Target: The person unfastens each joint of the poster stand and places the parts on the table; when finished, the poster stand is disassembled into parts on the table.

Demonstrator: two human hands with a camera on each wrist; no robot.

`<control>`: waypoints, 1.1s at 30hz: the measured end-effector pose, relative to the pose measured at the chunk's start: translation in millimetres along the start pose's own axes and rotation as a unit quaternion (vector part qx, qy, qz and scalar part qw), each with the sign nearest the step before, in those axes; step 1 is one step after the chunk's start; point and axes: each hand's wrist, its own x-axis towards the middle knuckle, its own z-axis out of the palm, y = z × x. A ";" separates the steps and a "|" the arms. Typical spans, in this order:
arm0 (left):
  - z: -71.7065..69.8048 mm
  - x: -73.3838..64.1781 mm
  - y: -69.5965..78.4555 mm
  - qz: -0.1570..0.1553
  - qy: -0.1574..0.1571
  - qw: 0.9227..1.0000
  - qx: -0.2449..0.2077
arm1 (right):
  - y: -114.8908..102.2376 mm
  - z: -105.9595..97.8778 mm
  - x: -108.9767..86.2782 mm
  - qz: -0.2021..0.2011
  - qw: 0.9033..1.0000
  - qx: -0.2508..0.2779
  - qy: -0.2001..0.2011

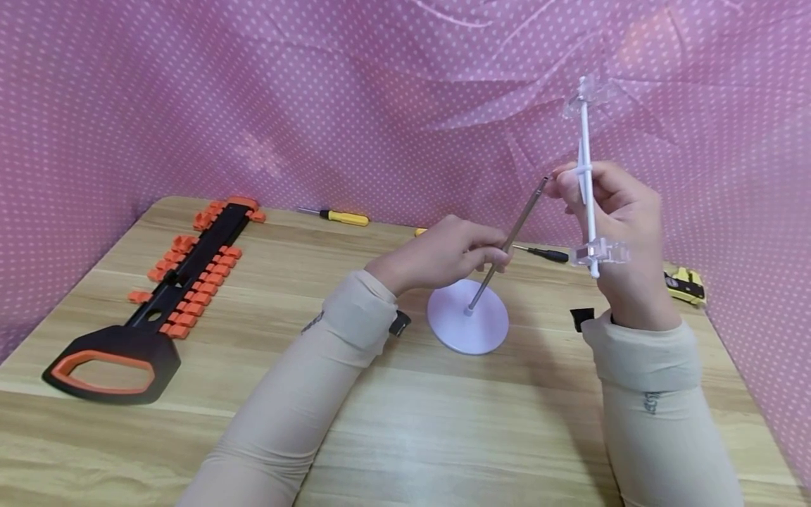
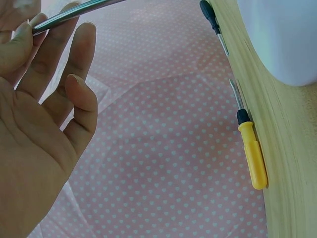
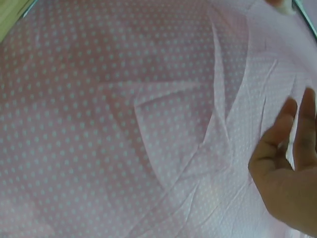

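In the head view my left hand (image 1: pixel 437 253) pinches a thin metal rod (image 1: pixel 521 224) between thumb and fingers. The rod rises at a slant from a round white base (image 1: pixel 469 336); the base also fills the upper right corner of the left wrist view. My right hand (image 1: pixel 633 218), raised to the right, holds a white bar (image 1: pixel 586 130) by its middle, near the rod's top end. The bar stands nearly upright and bears a clear plastic clip (image 1: pixel 598 251) at its lower end and another at its upper end. The right wrist view hides the bar.
A black rack (image 1: pixel 205 253) with orange clips lies on the left of the wooden table (image 1: pixel 405 429). Along the back edge lie a yellow screwdriver (image 1: pixel 345 218) and a black-handled screwdriver (image 1: pixel 548 254). A yellow-and-black tool (image 1: pixel 687 286) sits far right. Pink dotted cloth (image 1: pixel 355 105) hangs behind.
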 end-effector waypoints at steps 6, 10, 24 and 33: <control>-1.0 -0.7 0.4 -0.007 -0.008 1.000 -0.018 | -3.6 -12.5 0.8 0.071 0.980 -0.169 -0.072; -1.3 -1.1 0.4 -0.010 -0.012 1.000 -0.018 | -1.6 -13.7 2.0 0.082 0.957 -0.260 -0.102; -1.4 -0.6 1.4 0.002 -0.008 1.000 -0.006 | 9.2 -23.2 7.2 0.120 0.885 -0.396 -0.212; -1.1 -0.2 1.2 -0.002 -0.012 1.000 -0.005 | 18.6 -20.9 8.7 0.117 0.830 -0.463 -0.289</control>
